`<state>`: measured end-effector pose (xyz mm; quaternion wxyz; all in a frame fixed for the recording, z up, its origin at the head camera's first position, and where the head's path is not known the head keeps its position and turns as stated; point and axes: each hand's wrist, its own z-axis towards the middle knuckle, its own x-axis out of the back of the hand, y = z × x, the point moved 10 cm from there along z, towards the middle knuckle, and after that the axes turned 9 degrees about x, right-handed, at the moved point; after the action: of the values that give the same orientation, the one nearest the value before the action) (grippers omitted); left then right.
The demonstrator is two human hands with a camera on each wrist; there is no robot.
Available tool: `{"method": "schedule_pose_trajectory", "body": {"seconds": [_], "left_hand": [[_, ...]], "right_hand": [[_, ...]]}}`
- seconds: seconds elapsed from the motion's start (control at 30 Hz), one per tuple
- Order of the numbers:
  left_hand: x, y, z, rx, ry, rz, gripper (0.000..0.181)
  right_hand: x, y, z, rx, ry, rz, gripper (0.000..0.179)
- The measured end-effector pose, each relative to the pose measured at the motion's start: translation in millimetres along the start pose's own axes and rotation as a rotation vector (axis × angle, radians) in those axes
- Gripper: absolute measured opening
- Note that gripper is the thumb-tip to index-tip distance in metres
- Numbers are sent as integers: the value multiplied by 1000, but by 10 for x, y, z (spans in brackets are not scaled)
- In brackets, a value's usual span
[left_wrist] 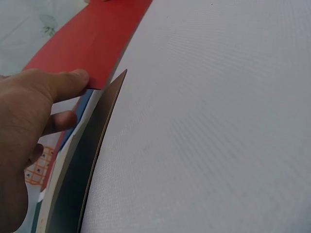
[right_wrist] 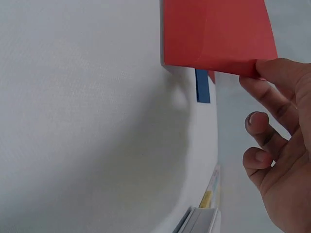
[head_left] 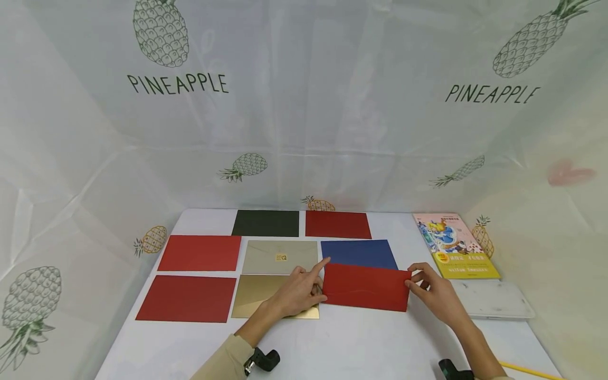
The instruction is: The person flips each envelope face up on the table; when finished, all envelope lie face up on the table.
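Right grip (head_left: 436, 294) on red card (head_left: 366, 287), white table (head_left: 366, 348) below, perhaps plastic curtain (head_left: 328, 116) behind.

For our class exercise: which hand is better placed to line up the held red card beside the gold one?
Probably the left hand: it touches the red card at the edge nearest the gold card, while the right hand pinches the far edge.

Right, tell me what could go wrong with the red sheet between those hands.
The right hand pinches the red sheet at its edge, so it might slip or crease. In the head view it partly hides the blue sheet, so setting it down could shift that one. The left hand is over the gold sheet and might drag it.
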<state>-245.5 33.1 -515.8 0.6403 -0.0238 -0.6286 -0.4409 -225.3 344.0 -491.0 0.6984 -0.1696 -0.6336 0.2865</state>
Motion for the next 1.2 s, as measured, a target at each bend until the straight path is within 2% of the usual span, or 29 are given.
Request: {"method": "schedule_pose_trajectory", "body": {"seconds": [0.2,0.33,0.5,0.87,1.03,1.2], "left_hand": [[-14,-59,32,61,25,41,85],[-7,-90,60,107,44,108,88],[-9,-102,72,128,52,165,91],[-55,-152,73,155,-21,303,83],[-109,-162,38,150,-57,316,80],[-126,-173,23,154,-65,322,79]], "right_hand": [[-49,62,12,-45,-16,4,39],[-66,79,28,-46,-18,-7,38],[-112,97,56,-45,-37,-7,38],[-273,177,85,-65,-90,-11,39],[-359,195,87,-71,-136,-5,37],[-422,203,95,-67,-186,12,37]]}}
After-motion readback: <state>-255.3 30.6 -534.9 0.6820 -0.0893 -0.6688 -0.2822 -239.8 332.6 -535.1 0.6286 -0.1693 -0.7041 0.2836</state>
